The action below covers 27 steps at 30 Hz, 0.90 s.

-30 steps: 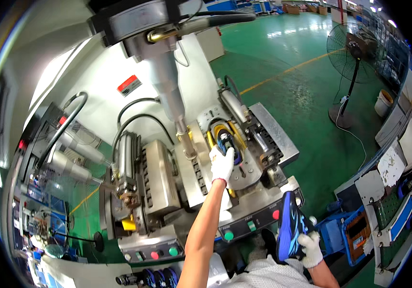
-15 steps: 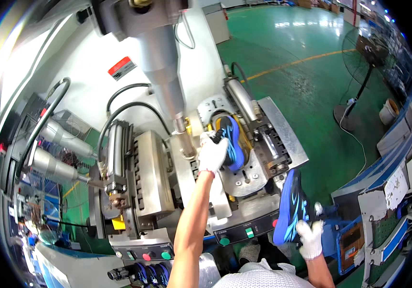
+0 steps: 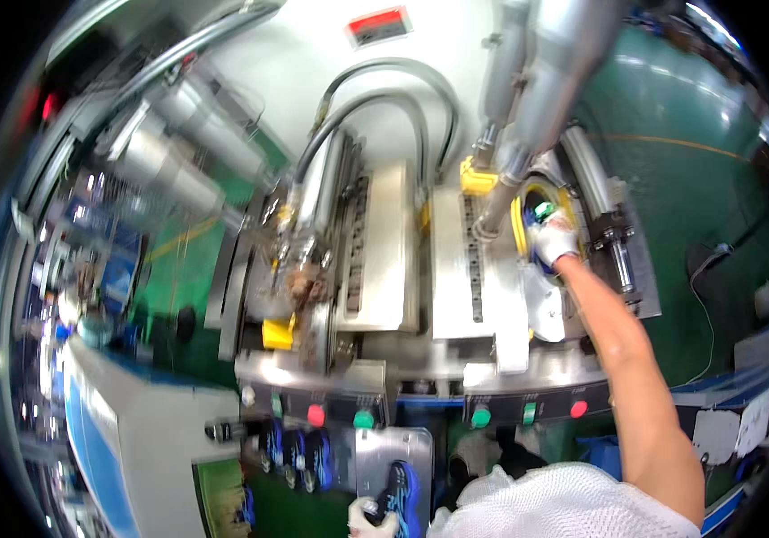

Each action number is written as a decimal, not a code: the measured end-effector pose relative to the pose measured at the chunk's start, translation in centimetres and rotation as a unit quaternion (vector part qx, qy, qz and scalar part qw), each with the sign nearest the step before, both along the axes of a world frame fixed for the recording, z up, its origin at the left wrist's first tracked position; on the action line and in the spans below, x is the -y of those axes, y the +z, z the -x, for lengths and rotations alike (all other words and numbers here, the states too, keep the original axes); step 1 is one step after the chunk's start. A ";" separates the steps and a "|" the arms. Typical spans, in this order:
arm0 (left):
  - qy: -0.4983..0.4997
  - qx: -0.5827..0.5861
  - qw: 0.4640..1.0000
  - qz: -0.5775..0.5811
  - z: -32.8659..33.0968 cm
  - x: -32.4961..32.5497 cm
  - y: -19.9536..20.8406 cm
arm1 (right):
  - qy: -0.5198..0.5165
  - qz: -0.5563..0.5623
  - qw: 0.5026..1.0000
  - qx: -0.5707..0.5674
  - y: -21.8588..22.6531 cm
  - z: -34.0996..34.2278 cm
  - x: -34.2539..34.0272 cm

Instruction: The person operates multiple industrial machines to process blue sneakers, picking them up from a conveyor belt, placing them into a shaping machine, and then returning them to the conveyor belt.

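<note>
My left hand (image 3: pixel 373 518), in a white glove, is at the lower edge, its fingers closed on a black and blue shoe (image 3: pixel 398 489) that stands on a metal tray (image 3: pixel 371 448). My right hand (image 3: pixel 553 240), gloved too, reaches into the right-hand station of a press machine. Its fingers look closed on a dark blue shoe (image 3: pixel 542 265), mostly hidden by the glove and blurred. A small green spot shows just beyond the fingertips. Beside that hand on the left, a metal press rod (image 3: pixel 496 215) comes down from a thick grey cylinder (image 3: pixel 555 81).
Several black and blue shoes (image 3: pixel 315 457) stand in a row left of the tray. Metal clamp blocks (image 3: pixel 380 251) fill the machine's middle. A control panel (image 3: pixel 528 405) with red and green buttons runs along its front. Black hoses (image 3: pixel 393 65) arch behind. A fan stand (image 3: pixel 716 255) is at right.
My view has swung left. My left hand has left the press and is now with a shoe at the tray. My right hand has moved from the right side into the press.
</note>
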<state>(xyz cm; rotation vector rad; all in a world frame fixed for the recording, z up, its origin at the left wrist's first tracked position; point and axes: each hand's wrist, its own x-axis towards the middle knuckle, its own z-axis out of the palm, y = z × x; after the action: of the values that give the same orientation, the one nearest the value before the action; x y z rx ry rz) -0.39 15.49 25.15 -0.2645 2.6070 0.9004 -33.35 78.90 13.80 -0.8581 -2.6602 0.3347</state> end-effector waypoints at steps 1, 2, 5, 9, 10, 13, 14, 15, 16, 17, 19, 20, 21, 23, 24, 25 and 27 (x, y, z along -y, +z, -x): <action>0.103 0.023 0.994 -0.017 -2.8 2.6 -3.0 | -0.016 0.055 0.998 -0.009 0.2 0.7 -1.5; 0.218 -0.003 0.967 0.134 -4.3 1.3 0.0 | 0.005 0.043 0.998 0.051 1.2 0.1 0.2; 0.303 -0.165 0.937 0.056 -9.0 9.0 -10.1 | -0.022 0.113 0.991 0.064 4.5 -1.7 1.7; 0.345 -0.092 0.934 0.022 -5.9 9.2 -20.4 | 0.031 0.026 0.993 0.107 3.4 -2.7 -5.7; 0.348 -0.095 0.929 0.089 -7.5 8.8 -21.0 | 0.094 -0.035 0.991 0.090 3.5 -3.7 -1.9; 0.387 -0.074 0.911 0.120 -8.9 7.2 -21.7 | 0.297 0.033 0.939 -0.170 8.8 -14.0 19.9; 0.372 -0.073 0.923 0.070 -9.0 7.3 -22.7 | 0.322 0.046 0.933 -0.155 9.4 -17.6 25.4; 0.356 -0.058 0.932 0.042 -9.6 7.8 -23.4 | 0.349 0.062 0.925 -0.136 9.9 -21.1 30.9; 0.335 -0.046 0.941 0.011 -9.3 8.0 -23.2 | 0.352 0.029 0.932 -0.075 6.8 -22.9 32.6; 0.302 -0.016 0.953 -0.007 -7.8 8.1 -19.9 | 0.345 -0.012 0.939 -0.013 2.4 -24.8 33.1; 0.220 -0.038 0.972 -0.074 -8.4 10.7 -17.6 | 0.283 -0.385 0.842 0.252 -5.7 -25.9 31.6; 0.176 -0.017 0.973 -0.151 -9.0 14.0 -15.9 | 0.275 -0.431 0.826 0.237 -7.3 -25.7 30.4; 0.149 -0.026 0.981 -0.118 -11.1 18.3 -15.1 | 0.254 -0.301 0.818 0.419 1.9 -24.7 39.8; 0.320 -0.097 0.942 0.022 -14.4 25.8 -16.3 | 0.305 -0.269 0.832 0.376 1.6 -24.0 36.6; 0.310 -0.173 0.922 0.153 -17.2 30.1 -16.1 | 0.324 -0.213 0.880 0.272 0.9 -24.3 34.5; 0.414 -0.183 0.869 0.200 -20.6 34.7 -18.5 | 0.354 -0.166 0.903 0.179 1.1 -25.6 34.1; 0.508 -0.170 0.781 0.320 -24.2 41.2 -17.8 | 0.362 -0.021 0.918 0.160 1.4 -27.8 33.1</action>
<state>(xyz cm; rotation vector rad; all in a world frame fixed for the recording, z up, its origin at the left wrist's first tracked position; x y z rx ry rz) 23.77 -25.73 7.31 -1.9920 2.9364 0.2281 -5.50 45.81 15.18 0.1468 -3.1955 0.3178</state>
